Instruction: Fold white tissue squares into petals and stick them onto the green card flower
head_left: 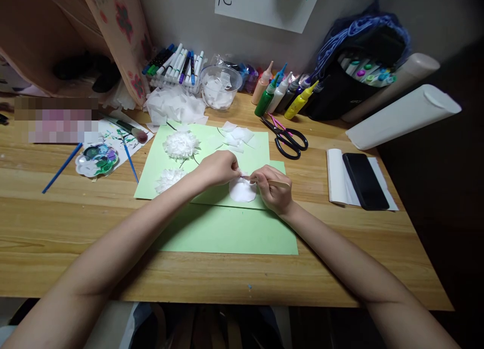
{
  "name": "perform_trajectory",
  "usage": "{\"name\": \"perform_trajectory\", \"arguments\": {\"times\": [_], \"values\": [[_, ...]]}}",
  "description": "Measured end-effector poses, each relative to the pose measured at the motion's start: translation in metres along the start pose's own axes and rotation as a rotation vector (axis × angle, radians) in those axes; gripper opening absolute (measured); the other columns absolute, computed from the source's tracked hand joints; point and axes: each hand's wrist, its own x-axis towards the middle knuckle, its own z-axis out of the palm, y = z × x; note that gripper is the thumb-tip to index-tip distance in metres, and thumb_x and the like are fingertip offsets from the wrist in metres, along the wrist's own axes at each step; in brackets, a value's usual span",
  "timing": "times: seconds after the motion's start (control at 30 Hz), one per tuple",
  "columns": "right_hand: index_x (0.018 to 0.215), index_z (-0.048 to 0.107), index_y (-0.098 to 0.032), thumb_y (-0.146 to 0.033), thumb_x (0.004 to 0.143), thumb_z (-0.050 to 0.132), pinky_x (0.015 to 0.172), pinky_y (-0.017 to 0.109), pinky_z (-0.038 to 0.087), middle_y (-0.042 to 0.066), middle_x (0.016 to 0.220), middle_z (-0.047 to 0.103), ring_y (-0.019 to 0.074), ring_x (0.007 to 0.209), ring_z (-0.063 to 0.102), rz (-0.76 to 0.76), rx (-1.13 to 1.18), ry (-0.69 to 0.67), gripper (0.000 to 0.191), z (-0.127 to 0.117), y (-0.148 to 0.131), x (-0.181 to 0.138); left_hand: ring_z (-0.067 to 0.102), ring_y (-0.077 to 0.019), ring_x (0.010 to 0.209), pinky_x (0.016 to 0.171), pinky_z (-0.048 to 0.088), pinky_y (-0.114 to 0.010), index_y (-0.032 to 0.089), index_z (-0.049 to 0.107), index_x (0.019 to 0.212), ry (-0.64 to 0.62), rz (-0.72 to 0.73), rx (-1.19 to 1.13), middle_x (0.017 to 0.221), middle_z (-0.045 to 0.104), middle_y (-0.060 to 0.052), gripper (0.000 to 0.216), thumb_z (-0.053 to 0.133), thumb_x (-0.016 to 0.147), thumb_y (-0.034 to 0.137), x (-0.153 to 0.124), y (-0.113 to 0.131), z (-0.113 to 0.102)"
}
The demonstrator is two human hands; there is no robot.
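My left hand (pixel 219 168) is closed in a pinch on the top edge of a small white paper piece (pixel 242 191) lying on a light green paper sheet (pixel 227 233). My right hand (pixel 273 187) grips a thin wooden stick (pixel 282 184) whose tip meets the left fingers above the white piece. Two finished white tissue flowers (pixel 180 144) (pixel 169 179) sit on the upper green sheet to the left. Loose white tissue squares (pixel 238 136) lie behind the hands.
Black scissors (pixel 289 139) lie right of the green sheets. Paint bottles (pixel 282 92), a clear bowl of tissue (pixel 220 86) and markers (pixel 174 64) line the back. A black phone (pixel 365 180) rests on white paper at right. A paint palette (pixel 96 160) and blue brushes (pixel 62 167) lie left.
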Motion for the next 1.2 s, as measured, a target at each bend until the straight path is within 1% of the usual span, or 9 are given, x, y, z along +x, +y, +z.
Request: {"name": "perform_trajectory", "arguments": {"times": [0.17, 0.4, 0.53, 0.63, 0.8, 1.2], "values": [[0.069, 0.056, -0.02, -0.022, 0.095, 0.04, 0.054, 0.027, 0.042, 0.001, 0.058, 0.058, 0.0133, 0.054, 0.053, 0.045, -0.013, 0.003, 0.03, -0.0005, -0.0014, 0.0009, 0.056, -0.0149, 0.068, 0.055, 0.035, -0.024, 0.016, 0.068, 0.077, -0.008, -0.009, 0.0, 0.08, 0.069, -0.004, 0.017, 0.058, 0.075, 0.029, 0.0008, 0.0002, 0.0002], [0.068, 0.055, -0.02, -0.022, 0.095, 0.04, 0.052, 0.026, 0.041, 0.0, 0.057, 0.057, 0.0126, 0.053, 0.053, 0.072, -0.01, 0.011, 0.03, 0.0005, -0.003, 0.0022, 0.057, -0.0154, 0.07, 0.056, 0.036, -0.024, 0.016, 0.067, 0.079, -0.002, 0.003, -0.006, 0.083, 0.069, -0.005, 0.017, 0.057, 0.076, 0.029, 0.0001, 0.001, 0.001], [0.07, 0.057, -0.02, -0.021, 0.094, 0.039, 0.053, 0.027, 0.042, 0.001, 0.057, 0.058, 0.0136, 0.053, 0.055, 0.024, 0.029, 0.054, 0.031, -0.0003, -0.0017, -0.001, 0.058, -0.0155, 0.072, 0.057, 0.037, -0.024, 0.015, 0.067, 0.08, 0.006, -0.001, -0.009, 0.086, 0.069, -0.005, 0.015, 0.056, 0.075, 0.025, -0.0011, 0.0017, 0.001], [0.071, 0.058, -0.02, -0.02, 0.094, 0.039, 0.053, 0.028, 0.042, 0.002, 0.058, 0.059, 0.0139, 0.053, 0.055, -0.004, 0.031, 0.052, 0.03, -0.001, -0.0013, -0.0023, 0.059, -0.0159, 0.073, 0.058, 0.038, -0.024, 0.015, 0.067, 0.08, 0.003, 0.001, -0.01, 0.086, 0.069, -0.005, 0.016, 0.056, 0.074, 0.025, -0.0011, 0.0016, 0.0008], [0.072, 0.057, -0.02, -0.02, 0.094, 0.04, 0.053, 0.028, 0.042, 0.001, 0.059, 0.059, 0.0135, 0.053, 0.053, 0.0, 0.003, 0.026, 0.028, -0.0009, -0.0017, -0.0011, 0.059, -0.0163, 0.074, 0.059, 0.038, -0.024, 0.016, 0.068, 0.081, -0.003, -0.003, -0.009, 0.086, 0.069, -0.005, 0.016, 0.056, 0.074, 0.025, 0.0, 0.0006, 0.001], [0.069, 0.056, -0.019, -0.02, 0.094, 0.041, 0.052, 0.025, 0.04, 0.0, 0.058, 0.059, 0.0117, 0.053, 0.053, 0.041, -0.018, 0.048, 0.029, 0.001, -0.0025, 0.0012, 0.058, -0.0161, 0.072, 0.059, 0.037, -0.024, 0.016, 0.068, 0.081, -0.005, -0.007, -0.017, 0.085, 0.069, -0.005, 0.017, 0.056, 0.074, 0.027, 0.0005, 0.0002, 0.0017]]}}
